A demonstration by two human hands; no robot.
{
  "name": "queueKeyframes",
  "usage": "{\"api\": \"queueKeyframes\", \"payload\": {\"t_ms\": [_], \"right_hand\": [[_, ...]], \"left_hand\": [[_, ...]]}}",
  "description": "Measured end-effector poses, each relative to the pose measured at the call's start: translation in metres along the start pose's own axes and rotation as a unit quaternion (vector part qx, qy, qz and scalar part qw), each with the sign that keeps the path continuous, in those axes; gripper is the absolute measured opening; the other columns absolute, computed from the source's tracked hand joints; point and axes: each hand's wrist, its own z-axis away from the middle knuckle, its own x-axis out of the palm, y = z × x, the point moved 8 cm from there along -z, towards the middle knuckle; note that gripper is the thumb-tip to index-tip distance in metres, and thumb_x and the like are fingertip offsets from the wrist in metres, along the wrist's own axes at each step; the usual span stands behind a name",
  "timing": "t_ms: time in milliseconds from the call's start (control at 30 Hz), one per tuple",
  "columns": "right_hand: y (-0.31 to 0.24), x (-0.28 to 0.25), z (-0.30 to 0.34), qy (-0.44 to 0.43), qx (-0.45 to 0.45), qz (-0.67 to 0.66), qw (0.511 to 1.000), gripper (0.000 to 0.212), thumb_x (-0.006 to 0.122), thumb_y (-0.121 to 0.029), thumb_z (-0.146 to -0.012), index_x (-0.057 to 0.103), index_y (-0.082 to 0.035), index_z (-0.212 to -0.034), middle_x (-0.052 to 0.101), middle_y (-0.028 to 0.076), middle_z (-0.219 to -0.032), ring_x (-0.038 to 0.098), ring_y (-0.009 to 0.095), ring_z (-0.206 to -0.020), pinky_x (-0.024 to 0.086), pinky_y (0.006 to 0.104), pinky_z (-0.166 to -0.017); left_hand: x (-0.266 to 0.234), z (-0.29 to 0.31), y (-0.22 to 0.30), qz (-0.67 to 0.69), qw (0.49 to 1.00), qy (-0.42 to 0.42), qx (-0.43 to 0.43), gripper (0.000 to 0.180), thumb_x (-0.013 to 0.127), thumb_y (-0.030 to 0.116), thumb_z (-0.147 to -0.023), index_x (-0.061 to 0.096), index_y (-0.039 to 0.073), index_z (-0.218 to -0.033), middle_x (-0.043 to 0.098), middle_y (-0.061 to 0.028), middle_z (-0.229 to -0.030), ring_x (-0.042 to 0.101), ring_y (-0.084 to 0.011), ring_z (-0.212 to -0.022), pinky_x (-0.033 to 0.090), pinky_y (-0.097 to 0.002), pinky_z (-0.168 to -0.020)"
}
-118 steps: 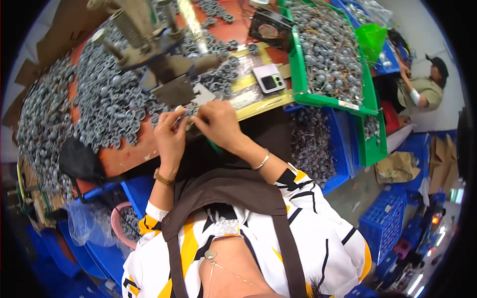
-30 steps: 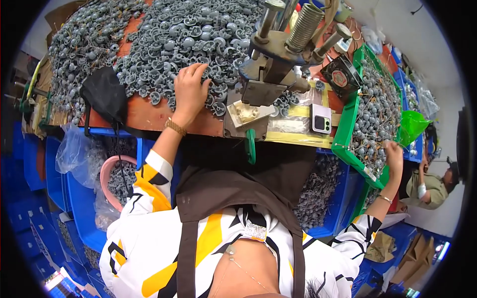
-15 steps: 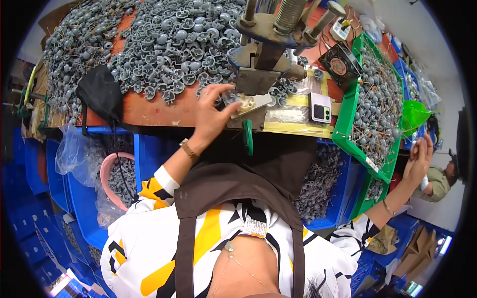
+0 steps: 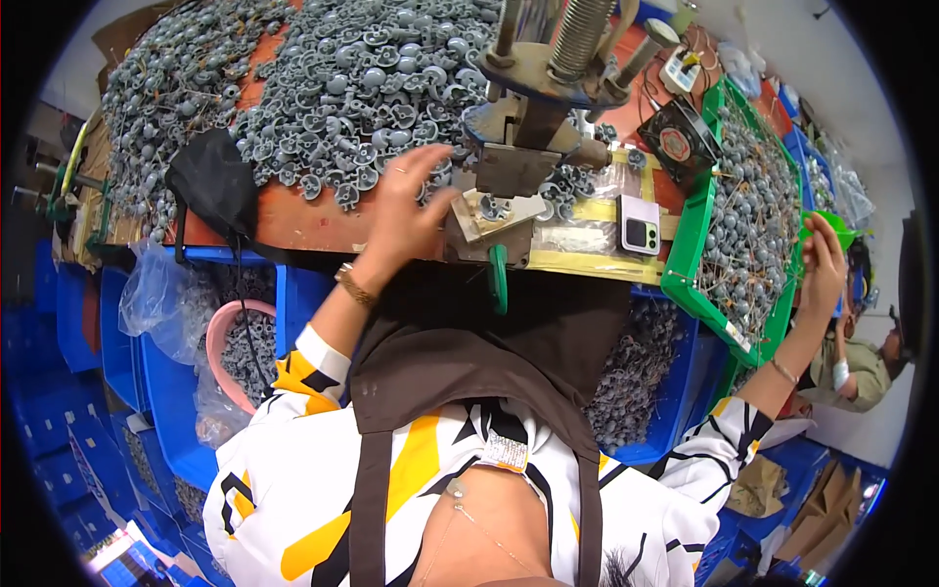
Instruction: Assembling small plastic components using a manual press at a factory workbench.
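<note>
My left hand hovers left of the press, its thumb and fingers apart and holding nothing. Beside it, a small grey plastic piece sits in the pale metal fixture under the press head. A green handle sticks out below the fixture. My right hand is stretched far to the right, past the outer edge of the green tray. Its fingers are extended and overlap a bright green plastic thing; whether they touch it I cannot tell.
A big heap of grey plastic pieces covers the red table, with a black cloth at its front. A phone and a small fan lie right of the press. Blue bins hang below. Another person is at far right.
My left hand has drawn back left from the fixture, where the grey piece now shows. My right hand has moved up and slightly in, closer to the green tray's edge. The view has shifted slightly.
</note>
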Motion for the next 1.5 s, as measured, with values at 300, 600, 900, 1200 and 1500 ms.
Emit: {"api": "queueKeyframes", "payload": {"t_ms": [300, 600, 900, 1200, 1500], "right_hand": [[-0.053, 0.057, 0.102, -0.103, -0.135, -0.488, 0.856, 0.051, 0.055, -0.007, -0.092, 0.037, 0.011, -0.136, 0.051, 0.010, -0.110, 0.045, 0.017, -0.086, 0.038, 0.0274, -0.075], [-0.025, 0.183, 0.203, -0.100, -0.053, -0.231, 0.966, 0.013, 0.055, -0.002, -0.090, 0.064, 0.006, -0.085, 0.055, 0.008, -0.084, 0.047, 0.011, -0.069, 0.035, 0.0246, -0.059], [-0.040, 0.310, 0.238, -0.307, -0.006, -0.167, 0.937, 0.026, 0.053, 0.007, -0.086, 0.067, -0.001, -0.108, 0.059, 0.005, -0.077, 0.052, 0.009, -0.063, 0.039, 0.0216, -0.056], [-0.038, 0.328, 0.228, -0.205, -0.095, -0.016, 0.974, 0.013, 0.066, -0.003, -0.081, 0.066, 0.002, -0.068, 0.052, 0.007, -0.055, 0.046, 0.013, -0.047, 0.033, 0.0275, -0.045], [-0.038, 0.326, 0.226, -0.223, -0.066, -0.051, 0.971, 0.016, 0.065, -0.006, -0.082, 0.066, 0.002, -0.068, 0.053, 0.006, -0.056, 0.046, 0.011, -0.048, 0.032, 0.0275, -0.046]], "left_hand": [[-0.056, -0.049, -0.089, -0.446, 0.877, -0.131, 0.122, 0.021, 0.061, 0.003, -0.073, 0.069, 0.009, -0.092, 0.063, -0.0033, -0.109, 0.054, -0.0232, -0.103, 0.042, -0.0368, -0.085], [-0.065, -0.050, -0.060, -0.252, 0.965, -0.005, 0.077, 0.014, 0.067, 0.002, -0.080, 0.062, 0.004, -0.092, 0.065, -0.0074, -0.105, 0.060, -0.0238, -0.100, 0.046, -0.0359, -0.084], [0.031, 0.050, -0.011, 0.451, 0.813, -0.065, -0.362, 0.025, 0.064, -0.001, -0.087, 0.062, -0.002, -0.112, 0.067, -0.0058, -0.093, 0.065, -0.0114, -0.082, 0.051, -0.0219, -0.070], [0.026, 0.040, 0.026, 0.425, 0.871, -0.077, -0.236, 0.034, 0.058, -0.008, -0.088, 0.058, -0.003, -0.121, 0.064, -0.0099, -0.114, 0.061, -0.0156, -0.105, 0.051, -0.0271, -0.089], [0.032, 0.038, 0.034, 0.407, 0.883, -0.112, -0.205, 0.037, 0.062, -0.006, -0.086, 0.055, -0.002, -0.122, 0.064, -0.0120, -0.117, 0.061, -0.0149, -0.105, 0.049, -0.0256, -0.089]]}}
